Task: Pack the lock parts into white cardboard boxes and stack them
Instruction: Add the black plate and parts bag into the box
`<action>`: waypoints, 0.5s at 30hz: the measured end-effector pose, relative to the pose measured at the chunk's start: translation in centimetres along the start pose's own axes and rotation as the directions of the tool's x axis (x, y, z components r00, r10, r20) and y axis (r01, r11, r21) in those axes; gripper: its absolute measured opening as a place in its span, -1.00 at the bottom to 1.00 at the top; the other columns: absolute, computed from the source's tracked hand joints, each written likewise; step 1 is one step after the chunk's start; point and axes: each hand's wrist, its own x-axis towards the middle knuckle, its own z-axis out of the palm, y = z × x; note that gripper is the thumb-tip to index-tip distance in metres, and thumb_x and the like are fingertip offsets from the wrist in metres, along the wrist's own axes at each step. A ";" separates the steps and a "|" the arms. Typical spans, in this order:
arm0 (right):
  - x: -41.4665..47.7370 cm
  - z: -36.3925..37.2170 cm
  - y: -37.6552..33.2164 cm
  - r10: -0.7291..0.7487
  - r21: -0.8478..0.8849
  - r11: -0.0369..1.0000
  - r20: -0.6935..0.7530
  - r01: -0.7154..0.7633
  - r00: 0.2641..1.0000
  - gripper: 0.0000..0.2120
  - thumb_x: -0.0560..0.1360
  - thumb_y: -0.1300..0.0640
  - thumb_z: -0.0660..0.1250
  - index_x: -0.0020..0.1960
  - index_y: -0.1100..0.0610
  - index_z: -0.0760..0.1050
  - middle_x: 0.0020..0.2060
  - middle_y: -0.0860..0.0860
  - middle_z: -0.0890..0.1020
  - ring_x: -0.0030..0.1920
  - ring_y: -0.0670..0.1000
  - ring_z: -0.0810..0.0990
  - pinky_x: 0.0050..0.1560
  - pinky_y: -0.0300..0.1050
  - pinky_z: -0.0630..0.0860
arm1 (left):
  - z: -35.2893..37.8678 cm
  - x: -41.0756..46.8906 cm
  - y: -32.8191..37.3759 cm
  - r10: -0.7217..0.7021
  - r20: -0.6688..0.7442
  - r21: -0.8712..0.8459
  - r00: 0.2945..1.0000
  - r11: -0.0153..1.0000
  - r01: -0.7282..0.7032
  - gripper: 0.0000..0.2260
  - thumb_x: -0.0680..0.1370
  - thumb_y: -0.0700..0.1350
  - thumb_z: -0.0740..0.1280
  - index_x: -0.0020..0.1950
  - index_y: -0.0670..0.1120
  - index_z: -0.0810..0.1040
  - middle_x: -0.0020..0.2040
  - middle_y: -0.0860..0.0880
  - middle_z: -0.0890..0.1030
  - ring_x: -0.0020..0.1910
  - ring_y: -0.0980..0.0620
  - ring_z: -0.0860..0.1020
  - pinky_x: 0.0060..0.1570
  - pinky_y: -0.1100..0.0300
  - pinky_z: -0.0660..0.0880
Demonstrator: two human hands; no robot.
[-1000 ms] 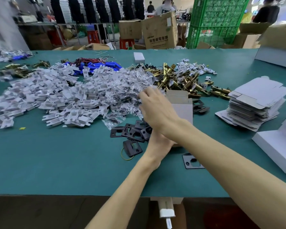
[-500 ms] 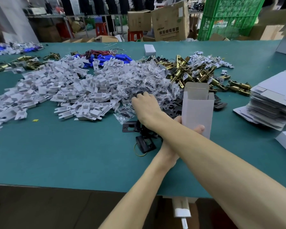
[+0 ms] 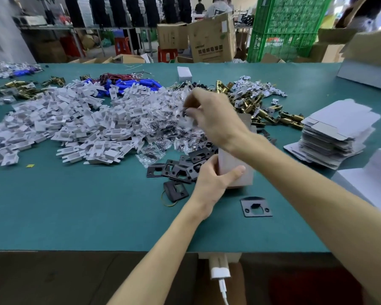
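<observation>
Your left hand (image 3: pixel 211 180) grips the upright white box (image 3: pixel 245 181) on the table (image 3: pixel 92 216), fingers curled round its lower part. Your right hand (image 3: pixel 213 116) crosses above it, fingers pinching a small clear bag (image 3: pixel 188 119) over the heap of bags (image 3: pixel 161 130).

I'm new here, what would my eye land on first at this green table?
A sprawling heap of small white parts covers the left and middle of the green table. Before it, the left hand grips an upright white cardboard box while the right hand pinches a small clear bag over the heap.
</observation>
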 end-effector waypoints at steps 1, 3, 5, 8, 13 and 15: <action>-0.2 -1.6 0.8 0.015 0.005 1.000 -0.043 -0.015 0.999 -0.91 0.62 0.26 0.32 0.10 0.25 0.57 0.00 0.09 0.63 -0.13 0.03 0.64 -0.01 -0.06 0.63 | 0.1 0.1 -0.1 0.002 -0.001 -0.007 1.000 1.000 -0.002 -0.63 0.50 -0.16 0.57 0.27 -0.14 0.59 0.13 -0.08 0.73 0.13 -0.08 0.70 0.13 0.02 0.64; -0.8 -4.5 2.8 0.048 -0.040 0.998 -0.116 -0.053 0.992 -0.92 0.60 0.24 0.37 0.06 0.21 0.62 0.01 0.10 0.62 -0.07 0.05 0.64 0.05 -0.06 0.60 | 0.3 0.2 0.0 0.000 0.014 -0.019 1.000 1.000 0.000 -0.58 0.47 -0.12 0.58 0.28 -0.13 0.59 0.14 -0.08 0.73 0.11 -0.04 0.71 0.07 0.10 0.64; -1.9 -5.9 4.4 0.106 -0.074 0.991 -0.116 -0.115 0.988 -0.93 0.56 0.24 0.43 0.02 0.18 0.66 -0.04 0.09 0.68 -0.04 0.05 0.65 0.13 -0.01 0.57 | 0.3 0.2 0.1 -0.008 0.035 -0.035 0.999 0.999 0.009 -0.57 0.47 -0.13 0.58 0.30 -0.13 0.58 0.14 -0.07 0.73 0.10 0.00 0.71 0.03 0.17 0.63; -3.6 -6.5 5.7 0.105 -0.103 0.988 -0.083 -0.113 0.991 -0.94 0.53 0.24 0.46 -0.01 0.16 0.69 -0.10 0.04 0.71 -0.05 0.00 0.64 0.14 -0.01 0.56 | 0.4 -0.1 0.5 -0.013 0.054 -0.043 0.998 0.999 0.015 -0.53 0.45 -0.09 0.58 0.31 -0.12 0.57 0.14 -0.06 0.74 0.11 -0.01 0.71 0.03 0.14 0.64; -4.7 -5.8 6.2 0.080 -0.203 0.976 -0.021 -0.082 0.997 -0.93 0.55 0.16 0.45 0.01 0.13 0.67 -0.09 0.04 0.72 -0.01 0.06 0.66 0.15 0.09 0.54 | 0.3 -0.3 0.7 -0.031 0.026 -0.061 0.999 0.998 0.032 -0.48 0.42 -0.06 0.57 0.34 -0.15 0.55 0.20 -0.14 0.70 0.23 -0.19 0.65 0.28 -0.24 0.57; -4.6 -5.7 6.5 0.084 -0.270 0.960 0.020 -0.076 0.996 -0.90 0.58 0.13 0.40 0.04 0.10 0.69 -0.04 0.06 0.71 0.09 0.09 0.60 0.19 0.09 0.48 | 0.3 -0.3 0.7 -0.036 0.028 -0.064 0.999 0.997 0.038 -0.47 0.42 -0.06 0.57 0.34 -0.16 0.55 0.21 -0.16 0.70 0.24 -0.22 0.64 0.28 -0.30 0.55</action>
